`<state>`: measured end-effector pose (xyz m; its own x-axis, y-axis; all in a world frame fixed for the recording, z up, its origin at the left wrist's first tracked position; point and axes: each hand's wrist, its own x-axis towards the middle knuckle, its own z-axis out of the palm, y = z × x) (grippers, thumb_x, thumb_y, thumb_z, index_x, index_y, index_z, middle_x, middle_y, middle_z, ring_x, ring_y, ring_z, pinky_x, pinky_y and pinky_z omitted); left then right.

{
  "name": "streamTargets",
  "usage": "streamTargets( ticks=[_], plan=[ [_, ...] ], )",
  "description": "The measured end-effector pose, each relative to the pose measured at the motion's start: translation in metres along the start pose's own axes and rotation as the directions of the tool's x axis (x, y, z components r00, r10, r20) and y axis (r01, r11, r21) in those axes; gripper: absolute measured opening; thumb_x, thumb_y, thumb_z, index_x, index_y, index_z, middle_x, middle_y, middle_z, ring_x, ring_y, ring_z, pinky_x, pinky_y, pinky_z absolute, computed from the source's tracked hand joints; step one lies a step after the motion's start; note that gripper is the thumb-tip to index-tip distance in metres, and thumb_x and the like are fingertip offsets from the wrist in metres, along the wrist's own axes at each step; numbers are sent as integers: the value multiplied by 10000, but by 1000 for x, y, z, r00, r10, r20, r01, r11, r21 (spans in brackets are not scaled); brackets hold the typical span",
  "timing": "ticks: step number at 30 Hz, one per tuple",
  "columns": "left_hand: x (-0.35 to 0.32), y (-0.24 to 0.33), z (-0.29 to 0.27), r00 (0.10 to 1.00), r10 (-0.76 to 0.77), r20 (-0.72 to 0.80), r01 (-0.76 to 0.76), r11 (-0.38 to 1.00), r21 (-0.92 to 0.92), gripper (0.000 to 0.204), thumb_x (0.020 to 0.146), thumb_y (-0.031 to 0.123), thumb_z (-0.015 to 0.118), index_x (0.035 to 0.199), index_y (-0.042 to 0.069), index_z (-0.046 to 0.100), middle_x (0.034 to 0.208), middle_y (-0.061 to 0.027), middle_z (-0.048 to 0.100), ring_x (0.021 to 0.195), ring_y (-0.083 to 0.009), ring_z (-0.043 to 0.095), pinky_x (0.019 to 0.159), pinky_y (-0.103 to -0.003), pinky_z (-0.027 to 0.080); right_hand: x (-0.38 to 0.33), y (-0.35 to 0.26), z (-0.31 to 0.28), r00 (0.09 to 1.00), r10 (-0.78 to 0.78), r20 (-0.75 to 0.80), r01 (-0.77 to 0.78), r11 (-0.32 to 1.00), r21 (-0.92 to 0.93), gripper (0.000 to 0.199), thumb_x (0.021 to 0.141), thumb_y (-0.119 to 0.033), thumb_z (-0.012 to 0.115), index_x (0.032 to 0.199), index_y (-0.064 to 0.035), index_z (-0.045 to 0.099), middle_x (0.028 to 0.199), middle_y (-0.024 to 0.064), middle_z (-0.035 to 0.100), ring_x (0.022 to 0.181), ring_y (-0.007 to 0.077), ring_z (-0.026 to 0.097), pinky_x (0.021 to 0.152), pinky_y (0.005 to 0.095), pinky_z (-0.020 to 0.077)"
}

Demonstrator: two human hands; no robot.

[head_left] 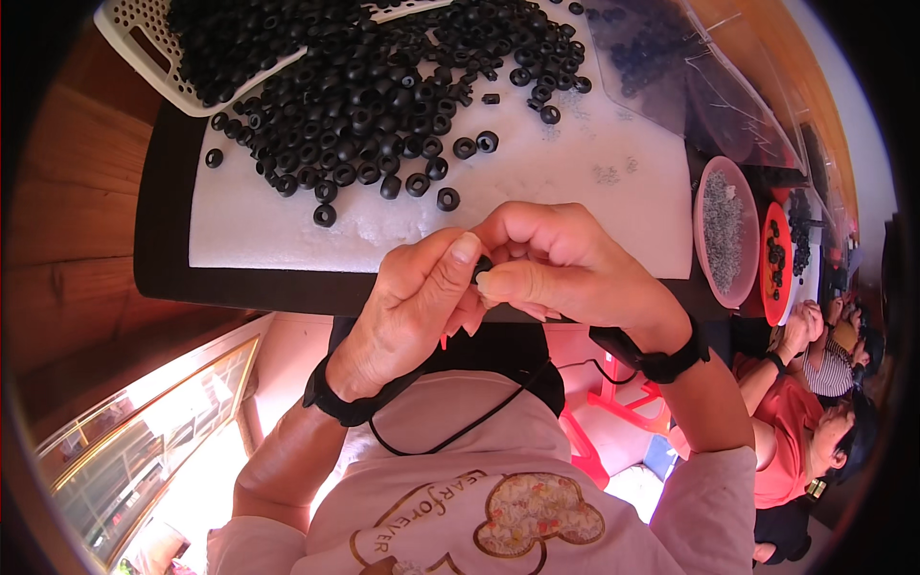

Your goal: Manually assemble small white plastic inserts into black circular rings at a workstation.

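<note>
Between the fingertips of both hands, just off the near edge of the table, is a small black ring-shaped piece [481, 267], mostly covered by the fingers. My left hand [407, 292] pinches it between thumb and fingers. From the other side my right hand [565, 264] closes on it with thumb and curled fingers. Beyond the hands, a large heap of black ring-shaped pieces [359, 115] with round holes spreads over a white foam sheet [594, 220]. Several loose pieces lie at the heap's near edge.
A white perforated basket [153, 81] of black pieces tips toward the heap at far left. At right stand a pink bowl [704, 235] of small grey bits, a red dish [772, 297] and clear plastic sheeting [661, 86]. A person in a red top [784, 431] sits beyond.
</note>
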<state>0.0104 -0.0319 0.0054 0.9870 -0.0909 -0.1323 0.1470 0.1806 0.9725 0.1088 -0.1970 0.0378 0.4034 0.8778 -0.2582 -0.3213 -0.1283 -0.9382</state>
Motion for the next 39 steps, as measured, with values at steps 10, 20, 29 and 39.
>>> streamTargets(
  ticks=[10, 20, 29, 39],
  plan=[
    [2, -8, 7, 997, 2, -81, -14, 988, -157, 428, 1012, 397, 367, 943, 14, 544, 666, -53, 536, 548, -89, 514, 462, -188, 357, -5, 8, 23, 940, -213, -267, 146, 957, -251, 228, 888, -150, 656, 979, 24, 540, 664, 48, 598, 592, 95, 631, 466, 201, 433],
    [-3, -8, 8, 996, 36, -87, -44, 994, -97, 436, 1010, 404, 378, 953, 18, 573, 649, -15, 529, 581, -61, 488, 527, -208, 404, -9, -1, 17, 978, -58, -202, 40, 995, -93, 279, 885, -171, 661, 1055, 20, 551, 693, 42, 604, 521, 62, 547, 429, 190, 388],
    [-2, -1, 5, 999, 20, -37, -23, 997, -71, 442, 1017, 381, 369, 910, 12, 589, 657, -18, 558, 570, -67, 504, 488, -201, 402, -8, 11, 21, 990, -29, -140, 31, 999, 10, 282, 923, -184, 610, 1077, 41, 541, 762, 72, 632, 618, 76, 590, 495, 187, 425],
    [1, 0, 2, 1000, -7, 17, 8, 999, -44, 403, 1019, 326, 391, 874, 2, 582, 661, -16, 563, 570, -64, 509, 494, -201, 407, -9, 18, 22, 983, -138, -118, 133, 990, -52, 261, 957, -144, 543, 1113, 59, 498, 846, 93, 638, 769, 143, 651, 650, 249, 516]
  ],
)
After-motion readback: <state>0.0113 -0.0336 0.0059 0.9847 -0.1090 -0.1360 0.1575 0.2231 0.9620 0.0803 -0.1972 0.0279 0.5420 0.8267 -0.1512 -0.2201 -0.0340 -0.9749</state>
